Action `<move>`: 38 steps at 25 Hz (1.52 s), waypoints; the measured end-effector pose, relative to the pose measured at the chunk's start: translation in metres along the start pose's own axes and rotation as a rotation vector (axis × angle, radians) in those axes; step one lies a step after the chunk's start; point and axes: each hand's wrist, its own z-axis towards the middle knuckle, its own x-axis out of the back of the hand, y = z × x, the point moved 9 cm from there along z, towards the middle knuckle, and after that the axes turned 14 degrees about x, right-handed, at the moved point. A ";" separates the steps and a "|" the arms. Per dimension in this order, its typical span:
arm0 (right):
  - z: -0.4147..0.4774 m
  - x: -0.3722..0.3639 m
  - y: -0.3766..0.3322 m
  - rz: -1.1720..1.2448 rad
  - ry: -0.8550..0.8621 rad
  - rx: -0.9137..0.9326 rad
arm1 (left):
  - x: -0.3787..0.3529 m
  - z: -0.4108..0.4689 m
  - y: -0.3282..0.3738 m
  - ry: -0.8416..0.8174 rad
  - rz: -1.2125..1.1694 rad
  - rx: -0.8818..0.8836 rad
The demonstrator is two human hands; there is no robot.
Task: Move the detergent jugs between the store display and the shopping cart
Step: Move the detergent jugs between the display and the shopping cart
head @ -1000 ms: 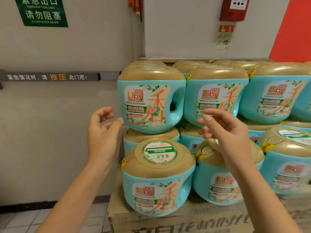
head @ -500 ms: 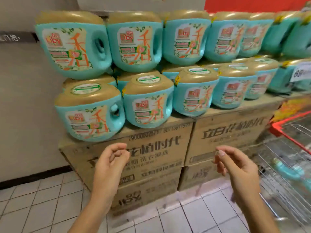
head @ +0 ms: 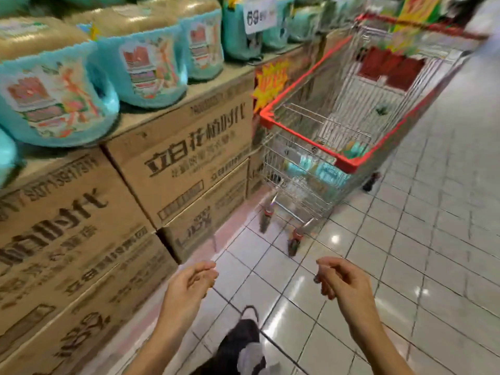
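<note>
With the left hand [head: 189, 288] and right hand [head: 343, 285] empty, fingers loosely curled, short of the red-rimmed wire shopping cart [head: 305, 141], and teal tan-capped detergent jugs [head: 146, 69] left of it, stepping closer first seemed wise.

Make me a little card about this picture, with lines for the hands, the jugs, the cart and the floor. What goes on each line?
left hand: holds nothing, fingers loosely curled
right hand: holds nothing, fingers loosely curled
detergent jugs: teal with tan tops, in a row on the cardboard boxes, at the left
shopping cart: wire with a red rim, beside the boxes
inside the cart: teal things low down, too blurred to name
price tag: shows 69
floor: shiny pale tiles
</note>
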 end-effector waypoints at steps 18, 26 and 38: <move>0.313 0.214 -0.045 -0.025 0.300 0.144 | -0.349 0.165 0.287 -0.278 0.128 -0.330; 0.517 0.302 -0.061 -0.191 0.044 0.261 | -0.520 0.219 0.368 -0.119 0.113 -0.374; 0.845 0.272 0.051 -0.603 -0.699 0.055 | -0.663 0.440 0.411 0.003 0.130 -0.006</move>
